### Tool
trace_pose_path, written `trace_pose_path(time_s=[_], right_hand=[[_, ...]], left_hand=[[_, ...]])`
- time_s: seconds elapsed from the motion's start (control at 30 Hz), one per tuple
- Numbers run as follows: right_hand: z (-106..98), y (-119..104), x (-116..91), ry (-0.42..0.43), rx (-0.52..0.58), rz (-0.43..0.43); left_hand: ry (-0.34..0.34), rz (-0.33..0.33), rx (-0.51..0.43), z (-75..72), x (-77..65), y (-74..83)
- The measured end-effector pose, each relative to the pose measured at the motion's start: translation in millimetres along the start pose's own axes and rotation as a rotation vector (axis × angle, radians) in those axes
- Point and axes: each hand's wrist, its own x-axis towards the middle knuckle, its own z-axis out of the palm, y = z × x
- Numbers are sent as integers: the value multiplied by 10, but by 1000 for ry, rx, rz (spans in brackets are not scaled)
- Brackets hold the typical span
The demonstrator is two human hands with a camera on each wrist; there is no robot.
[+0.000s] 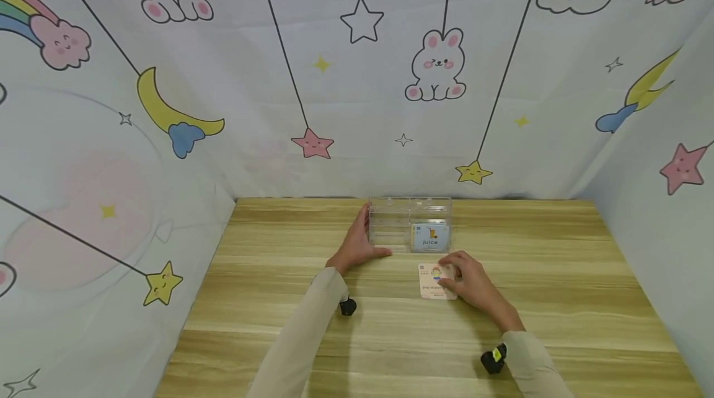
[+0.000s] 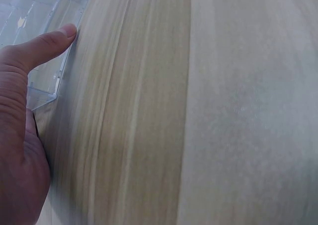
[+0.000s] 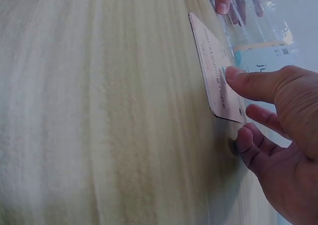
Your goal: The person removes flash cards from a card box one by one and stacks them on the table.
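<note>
A clear plastic box (image 1: 389,219) with compartments stands at the back of the table. My left hand (image 1: 359,245) holds its left end, fingers along the side and thumb (image 2: 59,38) across the lower front. In the box's lower right compartment is a blue card (image 1: 431,240) with a drink picture and the word "juice". Just in front of the box, my right hand (image 1: 475,281) pinches a pale pink picture card (image 1: 428,286) at its right part. The right wrist view shows the thumb on the card's printed face; the fingertips behind are partly hidden.
The wood-grain table (image 1: 558,274) reaches to a white printed curtain (image 1: 357,168) close behind the box. More curtain hangs along the left and right sides. A black wrist camera (image 1: 348,306) sits at the left cuff, another black camera (image 1: 493,359) at the right.
</note>
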Motion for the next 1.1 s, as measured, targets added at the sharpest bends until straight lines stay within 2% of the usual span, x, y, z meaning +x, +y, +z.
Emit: trace_pose_path(time_s=[0.13,0.37,0.7,0.9,1.1], right_hand=[[-63,-32,35,11,13,17],[-172,-38,134,91,33,-23],[-267,-85,287,145,59,37],[-283,-102,343,153,45,55],[-259,-82,352,178,53,57]], left_hand=[[6,10,0,-4,2,0],[8,10,-3,-2,0,-6],[7,17,-3,2,13,-41],[5,1,2,6,23,-50],[12,14,-1,2,16,-32]])
